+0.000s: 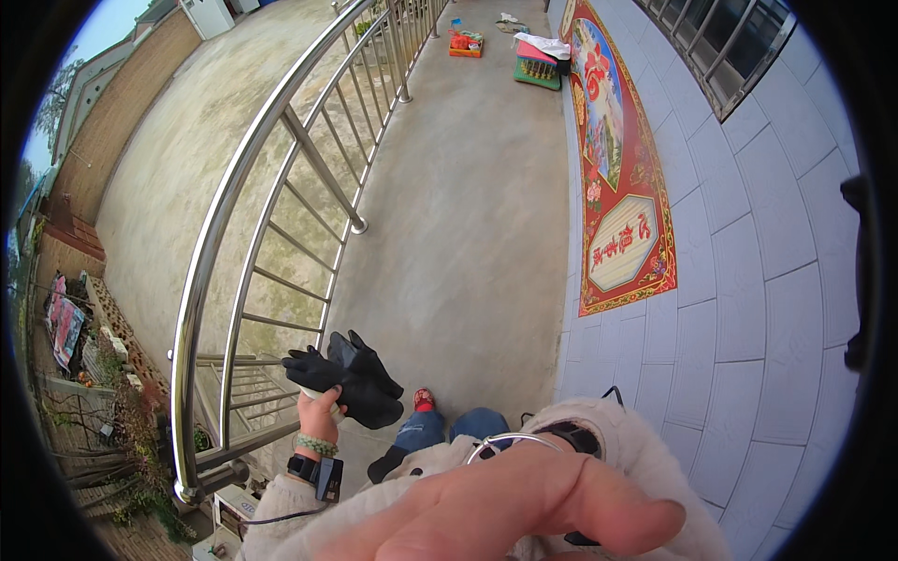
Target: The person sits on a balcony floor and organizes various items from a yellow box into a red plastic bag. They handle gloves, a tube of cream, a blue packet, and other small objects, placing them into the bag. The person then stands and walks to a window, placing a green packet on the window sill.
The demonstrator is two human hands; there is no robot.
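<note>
My left hand grips a pair of black gloves beside the lower end of the railing. A pale cuff shows beneath my thumb, and the gloves' fingers point up and away from me. Across the bottom of the head view, my right hand looms very near the camera. Its thumb stretches to the right, while the other fingers run partly out of the picture. Whether it touches or holds anything cannot be seen. Straps and a small black device are on my left wrist.
A stainless steel railing borders the concrete walkway on the left, above a lower yard. On the right stands a tiled wall with a red decorative panel. Farther along lie an orange tray and a green-and-pink basket.
</note>
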